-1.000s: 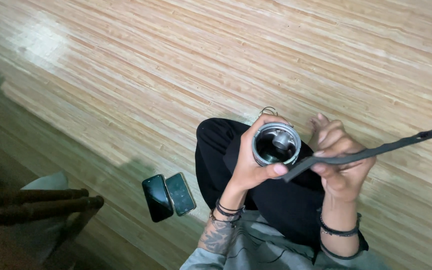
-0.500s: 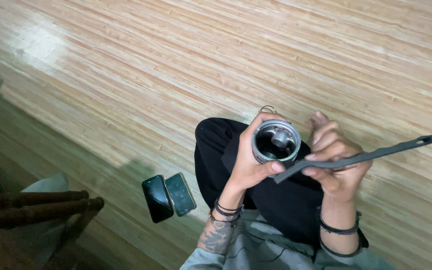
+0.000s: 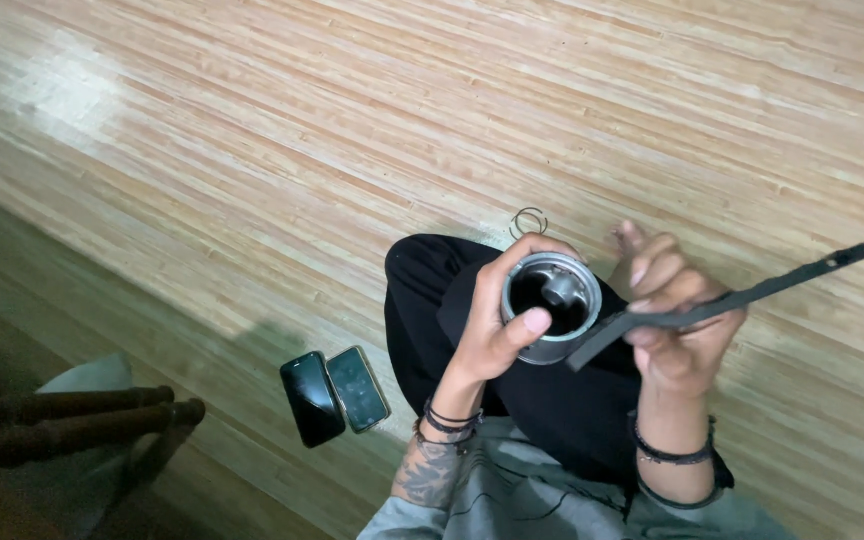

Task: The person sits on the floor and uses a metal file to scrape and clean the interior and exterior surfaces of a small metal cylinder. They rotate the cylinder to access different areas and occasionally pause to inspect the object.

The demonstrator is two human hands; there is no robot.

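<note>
Above a wooden floor (image 3: 252,150), left hand (image 3: 497,320) gripping a metal cup (image 3: 550,305), right hand (image 3: 677,330) clasping a dark flat strip (image 3: 722,300), two phones (image 3: 335,393) nearby.

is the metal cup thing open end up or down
Open end up, toward the camera: the metal cylinder in the left hand shows its dark hollow inside.

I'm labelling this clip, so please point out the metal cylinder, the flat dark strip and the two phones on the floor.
metal cylinder (image 3: 550,296): head view, on its inner cavity.
flat dark strip (image 3: 752,292): head view, midway along its free length.
two phones (image 3: 335,395): head view, where the pair meet.
</note>
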